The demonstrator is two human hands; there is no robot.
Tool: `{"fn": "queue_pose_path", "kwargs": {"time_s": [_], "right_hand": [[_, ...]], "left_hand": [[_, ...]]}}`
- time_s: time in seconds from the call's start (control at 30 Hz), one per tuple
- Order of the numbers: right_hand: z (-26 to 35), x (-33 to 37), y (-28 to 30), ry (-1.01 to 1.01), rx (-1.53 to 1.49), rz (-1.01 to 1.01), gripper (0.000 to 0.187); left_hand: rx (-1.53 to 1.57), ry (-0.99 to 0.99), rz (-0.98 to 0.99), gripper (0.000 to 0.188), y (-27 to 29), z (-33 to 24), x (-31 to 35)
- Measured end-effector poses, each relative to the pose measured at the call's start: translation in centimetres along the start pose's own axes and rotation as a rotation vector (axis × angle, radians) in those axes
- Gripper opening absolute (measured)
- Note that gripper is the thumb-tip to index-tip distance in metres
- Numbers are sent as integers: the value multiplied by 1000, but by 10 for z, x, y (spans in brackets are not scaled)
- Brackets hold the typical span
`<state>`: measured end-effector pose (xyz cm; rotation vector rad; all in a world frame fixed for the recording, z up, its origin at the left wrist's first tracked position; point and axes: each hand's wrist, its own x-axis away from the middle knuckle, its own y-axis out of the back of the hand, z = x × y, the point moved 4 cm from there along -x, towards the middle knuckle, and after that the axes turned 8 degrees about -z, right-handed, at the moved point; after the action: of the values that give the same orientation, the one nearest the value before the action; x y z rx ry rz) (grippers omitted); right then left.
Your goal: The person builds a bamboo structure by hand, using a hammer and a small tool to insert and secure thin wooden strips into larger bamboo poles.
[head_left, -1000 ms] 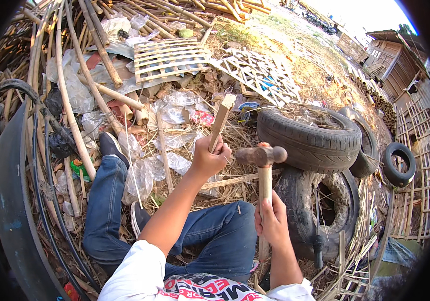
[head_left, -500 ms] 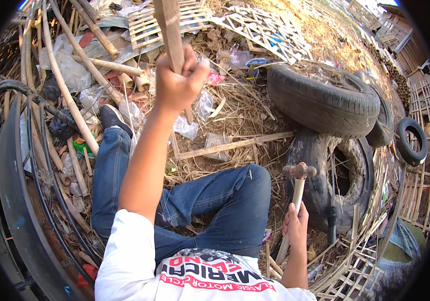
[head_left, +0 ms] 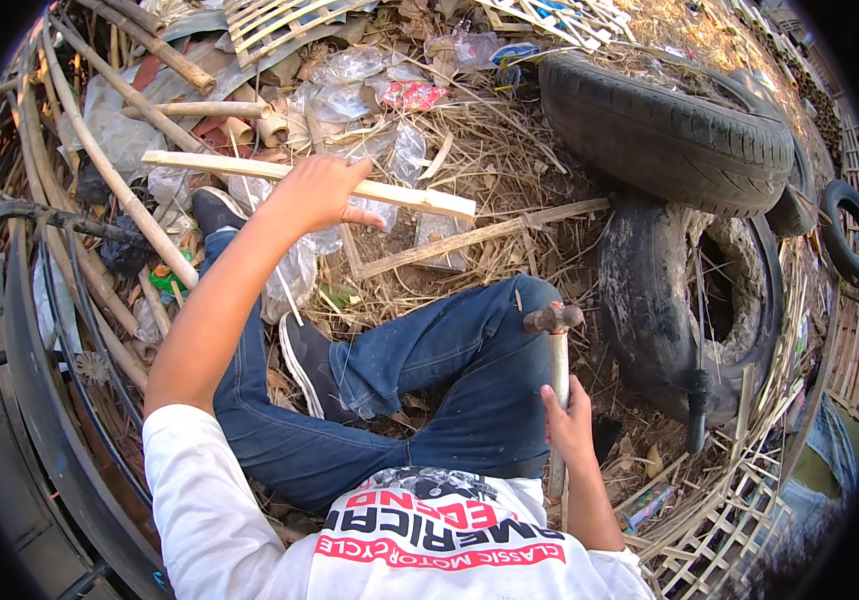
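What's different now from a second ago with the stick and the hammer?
The wooden stick has swung from upright to nearly sideways, and the left hand has spread its thumb and forefinger; its other fingers are hidden. The right hand has drawn the hammer back from the stick, toward the body. The hammer stays in that hand, and the big tyres stay stacked.

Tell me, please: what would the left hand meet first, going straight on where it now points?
Probably the clear plastic scrap beyond the left hand, though the depth between them is unclear.
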<state>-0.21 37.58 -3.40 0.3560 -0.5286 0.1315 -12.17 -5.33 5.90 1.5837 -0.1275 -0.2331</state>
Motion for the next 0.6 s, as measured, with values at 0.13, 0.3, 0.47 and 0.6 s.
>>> {"fn": "queue_pose_path", "kwargs": {"time_s": [0.13, 0.3, 0.47, 0.6], "right_hand": [[-2, -4, 5, -86, -61, -18, 24], [11, -41, 35, -24, -65, -78, 23], [5, -89, 58, -57, 159, -178, 21], [-18, -108, 62, -189, 237, -170, 25]], "left_hand": [[-14, -123, -39, 72, -31, 0, -7], [-47, -447, -6, 41, -77, -13, -45], [-54, -702, -191, 17, -112, -2, -56], [-20, -765, -346, 10, -115, -6, -68]]}}
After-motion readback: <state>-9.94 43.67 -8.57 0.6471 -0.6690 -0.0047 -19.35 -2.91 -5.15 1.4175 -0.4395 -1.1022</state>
